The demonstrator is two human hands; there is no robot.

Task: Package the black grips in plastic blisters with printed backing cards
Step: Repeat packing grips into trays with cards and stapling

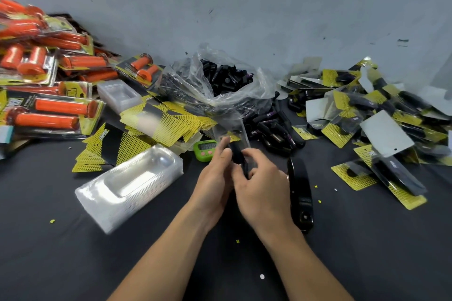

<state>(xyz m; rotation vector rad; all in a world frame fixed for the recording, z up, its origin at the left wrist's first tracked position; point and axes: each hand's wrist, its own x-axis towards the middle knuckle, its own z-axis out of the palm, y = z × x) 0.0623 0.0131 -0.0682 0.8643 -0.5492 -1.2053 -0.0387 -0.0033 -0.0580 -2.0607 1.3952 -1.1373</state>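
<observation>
Both hands work at centre frame: the left hand (215,171) curls around a clear plastic blister (231,129), while the right hand (263,186) clasps the lower end of a black cylindrical rubber grip (236,155) lying in that blister. Neither hand is slack. Progress is judged to be midway. A heap of finished yellow-carded packs (381,117) fills the right of the frame. Outstanding stock comprises a clear plastic bag of loose black grips (227,78) at upper centre, a stack of empty clear blisters (132,186) at lower left, and fanned yellow-and-black printed backing cards (159,117) left of centre. The unit in hand appears unclosed.
</observation>
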